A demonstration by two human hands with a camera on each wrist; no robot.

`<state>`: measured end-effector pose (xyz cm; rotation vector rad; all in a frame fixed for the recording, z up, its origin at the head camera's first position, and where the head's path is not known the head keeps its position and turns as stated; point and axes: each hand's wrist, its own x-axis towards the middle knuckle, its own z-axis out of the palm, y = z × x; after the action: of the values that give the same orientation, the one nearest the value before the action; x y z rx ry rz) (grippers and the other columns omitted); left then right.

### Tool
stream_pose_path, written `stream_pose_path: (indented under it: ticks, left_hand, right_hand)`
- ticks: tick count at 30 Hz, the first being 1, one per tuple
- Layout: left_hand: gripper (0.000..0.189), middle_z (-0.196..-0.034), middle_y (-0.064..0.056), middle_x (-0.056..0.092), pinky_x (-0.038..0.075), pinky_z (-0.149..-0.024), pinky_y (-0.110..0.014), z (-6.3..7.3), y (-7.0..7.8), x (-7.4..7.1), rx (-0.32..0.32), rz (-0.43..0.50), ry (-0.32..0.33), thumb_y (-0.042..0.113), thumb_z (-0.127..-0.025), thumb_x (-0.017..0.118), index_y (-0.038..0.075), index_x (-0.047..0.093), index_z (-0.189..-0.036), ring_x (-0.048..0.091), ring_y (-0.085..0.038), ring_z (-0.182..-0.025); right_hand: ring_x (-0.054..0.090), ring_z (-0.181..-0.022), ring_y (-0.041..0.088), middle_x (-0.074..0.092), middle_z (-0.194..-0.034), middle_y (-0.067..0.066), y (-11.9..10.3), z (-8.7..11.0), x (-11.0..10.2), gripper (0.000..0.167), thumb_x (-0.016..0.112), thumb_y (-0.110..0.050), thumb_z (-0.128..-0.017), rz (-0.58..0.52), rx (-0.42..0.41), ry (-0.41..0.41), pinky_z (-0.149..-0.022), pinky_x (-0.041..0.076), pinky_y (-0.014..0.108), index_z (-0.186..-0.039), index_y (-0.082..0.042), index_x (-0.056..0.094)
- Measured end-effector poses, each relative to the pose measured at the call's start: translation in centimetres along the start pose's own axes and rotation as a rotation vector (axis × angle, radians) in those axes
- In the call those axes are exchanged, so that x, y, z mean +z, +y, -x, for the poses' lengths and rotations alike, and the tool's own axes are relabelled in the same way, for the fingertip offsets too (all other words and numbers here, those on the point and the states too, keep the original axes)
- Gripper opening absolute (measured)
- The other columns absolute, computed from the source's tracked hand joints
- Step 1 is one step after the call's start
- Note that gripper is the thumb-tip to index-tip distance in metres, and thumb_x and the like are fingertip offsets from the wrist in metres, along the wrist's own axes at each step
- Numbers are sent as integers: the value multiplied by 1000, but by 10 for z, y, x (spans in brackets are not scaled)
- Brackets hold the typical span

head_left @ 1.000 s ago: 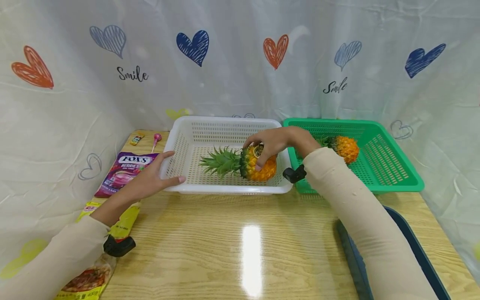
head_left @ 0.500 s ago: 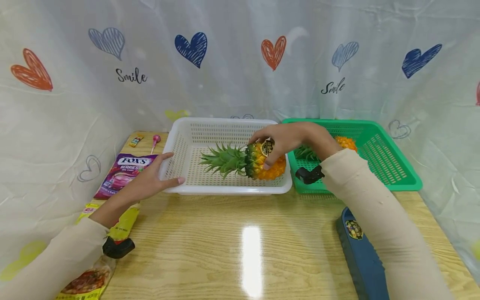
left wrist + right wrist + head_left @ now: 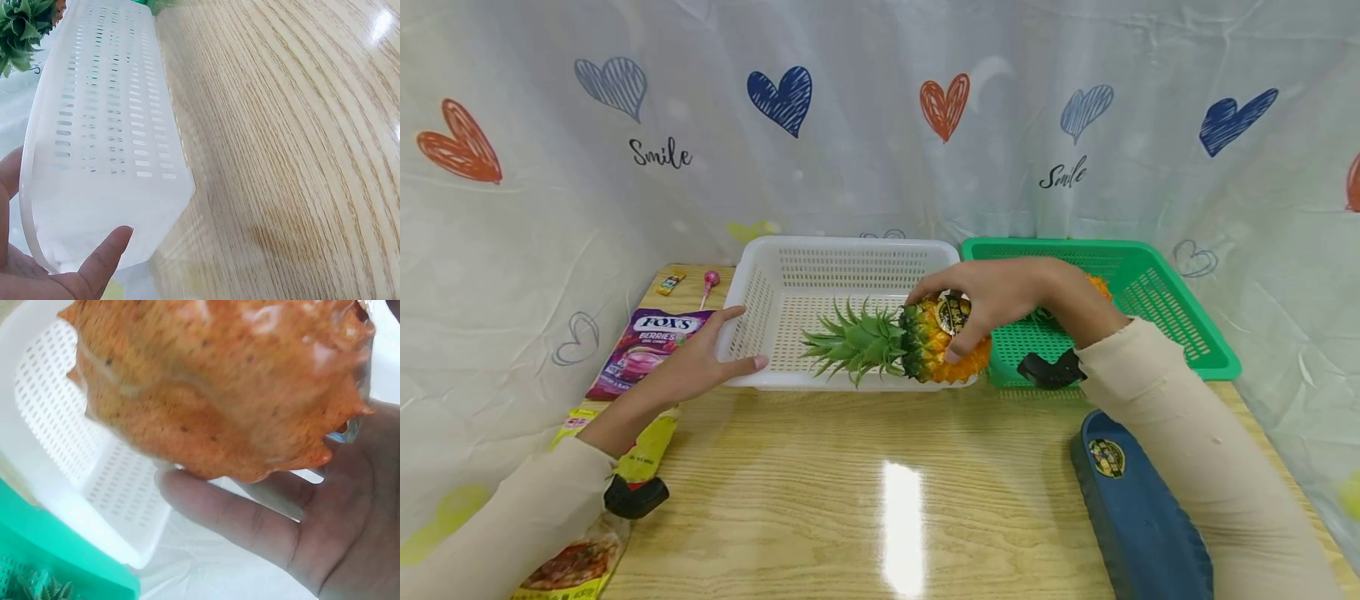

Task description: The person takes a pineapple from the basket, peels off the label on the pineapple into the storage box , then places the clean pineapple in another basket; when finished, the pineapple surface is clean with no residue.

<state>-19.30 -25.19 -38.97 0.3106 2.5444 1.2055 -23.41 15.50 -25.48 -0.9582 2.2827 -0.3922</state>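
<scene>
In the head view, my right hand (image 3: 981, 296) grips an orange pineapple (image 3: 936, 337) from above, thumb on the near side and fingers on the far side. Its green leaf crown (image 3: 861, 340) points left, and a dark round label shows on the fruit. The fruit overlaps the front rim of the white basket (image 3: 842, 243); in the right wrist view its orange base (image 3: 219, 387) is raised over that basket. My left hand (image 3: 703, 358) rests at the basket's left end, with thumb (image 3: 106, 259) and fingers spread straight around the corner.
A green basket (image 3: 1195, 321) on the right holds another pineapple (image 3: 1100, 286), mostly hidden by my right arm. A dark blue tray (image 3: 1138, 508) lies at front right. Left are a purple candy bag (image 3: 647, 346), a lollipop (image 3: 711, 279), a small packet (image 3: 671, 283) and yellow food bags (image 3: 655, 442).
My right hand has lifted the pineapple up from the white basket's floor and moved it right and toward me. My left hand stays at the basket's left end.
</scene>
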Motion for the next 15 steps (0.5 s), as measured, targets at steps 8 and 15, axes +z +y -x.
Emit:
stream_pose_path:
  ticks: [8,15]
  left_hand:
    - [104,-154,-29,37,38,-106,-68,-1,-3,0,11,11,-5,41,-91,73,12,2,-162,45,-50,-135]
    - [104,-154,-28,37,37,-106,-69,0,-2,1,26,24,-9,39,-92,73,12,2,-162,45,-50,-135]
  right_hand:
    - [40,-143,23,41,-157,-2,-3,15,9,83,79,-49,-81,-19,-7,-2,-113,39,52,-152,-25,43]
    - [42,-142,23,44,-154,-3,-8,29,22,83,79,-49,-81,-29,-37,-9,-112,39,53,-152,-24,43]
